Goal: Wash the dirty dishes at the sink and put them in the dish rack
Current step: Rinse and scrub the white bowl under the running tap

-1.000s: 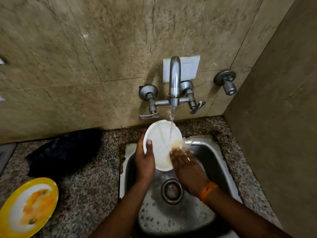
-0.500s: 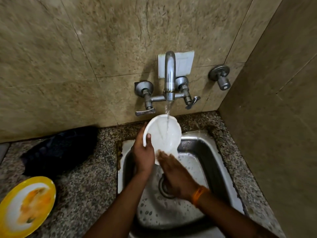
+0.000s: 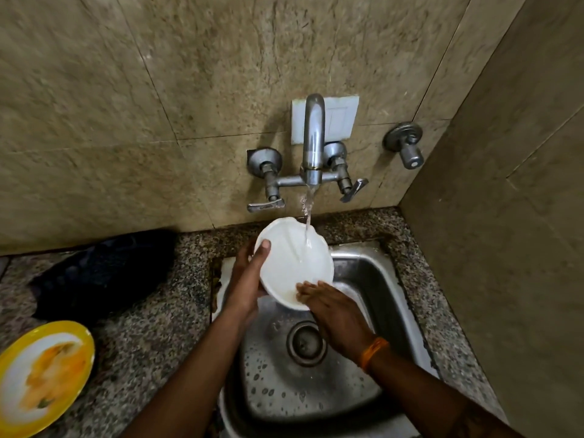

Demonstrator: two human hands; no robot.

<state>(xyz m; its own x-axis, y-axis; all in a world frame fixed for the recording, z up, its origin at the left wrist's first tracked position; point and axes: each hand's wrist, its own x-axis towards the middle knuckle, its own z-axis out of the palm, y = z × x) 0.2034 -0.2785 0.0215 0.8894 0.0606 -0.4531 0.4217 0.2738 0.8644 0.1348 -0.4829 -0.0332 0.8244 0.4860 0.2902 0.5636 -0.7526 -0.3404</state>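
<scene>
A white plate [image 3: 290, 260] is tilted up over the steel sink [image 3: 373, 279], under water running from the tap [image 3: 313, 143]. My left hand [image 3: 246, 279] grips the plate's left rim, thumb on its face. My right hand [image 3: 331, 308] lies flat with the fingers spread against the plate's lower face, holding nothing. A yellow-rimmed plate [image 3: 41, 374] smeared with orange food sits on the counter at the lower left.
A dark cloth or bag [image 3: 104, 273] lies on the speckled granite counter [image 3: 151, 336] left of the sink. The drain [image 3: 306, 343] is in the basin's middle. A side wall stands close on the right, with a second valve [image 3: 407, 147] on the back wall.
My right hand slid from the plate's right side down to its lower edge, rubbing the face. The orange smear seen on the plate a second ago is gone. My left hand kept its grip.
</scene>
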